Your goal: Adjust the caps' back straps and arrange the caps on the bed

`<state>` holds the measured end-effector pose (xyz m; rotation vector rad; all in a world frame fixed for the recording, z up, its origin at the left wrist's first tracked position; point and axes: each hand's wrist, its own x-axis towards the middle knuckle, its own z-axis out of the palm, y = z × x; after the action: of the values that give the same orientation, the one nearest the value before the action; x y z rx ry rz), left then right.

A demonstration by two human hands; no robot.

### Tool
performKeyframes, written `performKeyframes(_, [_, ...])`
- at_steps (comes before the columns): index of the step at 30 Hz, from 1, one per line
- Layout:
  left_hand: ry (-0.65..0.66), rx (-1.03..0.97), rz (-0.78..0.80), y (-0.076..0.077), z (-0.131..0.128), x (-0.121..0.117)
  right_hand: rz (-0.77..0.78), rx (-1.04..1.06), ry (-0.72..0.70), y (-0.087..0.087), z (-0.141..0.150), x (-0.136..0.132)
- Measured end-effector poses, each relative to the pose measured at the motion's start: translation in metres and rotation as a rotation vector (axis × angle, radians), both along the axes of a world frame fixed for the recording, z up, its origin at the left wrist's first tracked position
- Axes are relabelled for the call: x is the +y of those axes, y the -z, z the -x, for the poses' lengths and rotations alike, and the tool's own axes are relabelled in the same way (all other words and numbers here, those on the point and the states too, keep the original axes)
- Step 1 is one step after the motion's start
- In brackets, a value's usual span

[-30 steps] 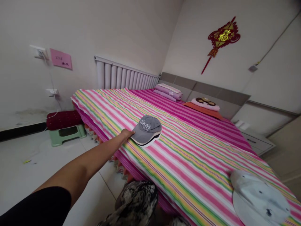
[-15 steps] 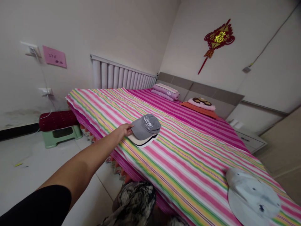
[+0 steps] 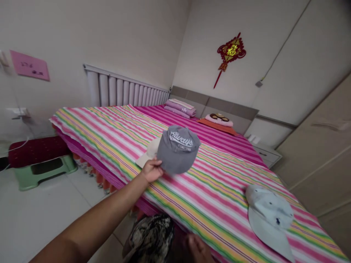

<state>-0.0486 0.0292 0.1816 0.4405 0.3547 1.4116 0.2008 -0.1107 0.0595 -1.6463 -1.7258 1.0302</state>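
My left hand [image 3: 151, 170] pinches the brim edge of a grey baseball cap [image 3: 179, 155] with white "Always" lettering, lifted just above the bed. Behind the hand and partly hidden by the grey cap, a cream cap [image 3: 150, 150] lies on the striped sheet [image 3: 219, 204]. At the bottom edge my right hand [image 3: 199, 249] has come into view; it is dim and blurred, and its fingers cannot be made out clearly. Farther right, a pale blue cap [image 3: 270, 215] rests on the sheet, its brim toward me.
Folded purple bedding [image 3: 179, 108] and a folded pink item [image 3: 219, 119] on orange cloth lie by the headboard [image 3: 233, 109]. A radiator [image 3: 123, 87] lines the wall. A green stool [image 3: 46, 171] with a dark red cushion stands left; a nightstand [image 3: 267, 155] is beyond the bed.
My left hand has lifted the grey cap off the cream cap and moved it a little right, turning it to face me. My right hand has appeared at the bottom. The view has shifted right.
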Motion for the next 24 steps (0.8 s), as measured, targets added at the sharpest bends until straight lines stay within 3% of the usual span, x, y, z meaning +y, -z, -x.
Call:
performKeyframes(3, [0.289,0.010,-0.083,0.031,-0.018,-0.043,0.013,0.838,0.061,-0.053,-0.002,0.018])
performKeyframes(6, [0.518,0.010,-0.137,0.063,-0.030,-0.084,0.057,1.188,0.114,-0.090,-0.008,0.024])
performKeyframes(9, [0.636,0.004,-0.143,0.080,-0.031,-0.106,0.045,1.197,0.202,-0.095,-0.016,0.018])
performKeyframes(12, [0.660,-0.041,-0.152,0.081,-0.026,-0.104,0.029,1.123,0.179,-0.083,-0.021,0.010])
performKeyframes(17, [0.707,-0.107,-0.127,0.062,-0.027,-0.082,0.052,1.068,0.149,-0.078,-0.025,-0.002])
performKeyframes(21, [0.614,-0.102,-0.114,0.044,-0.030,-0.080,0.032,1.054,0.182,-0.082,-0.033,-0.008])
performKeyframes(24, [0.575,-0.070,-0.046,0.039,-0.031,-0.086,0.030,1.060,0.208,-0.085,-0.036,-0.012])
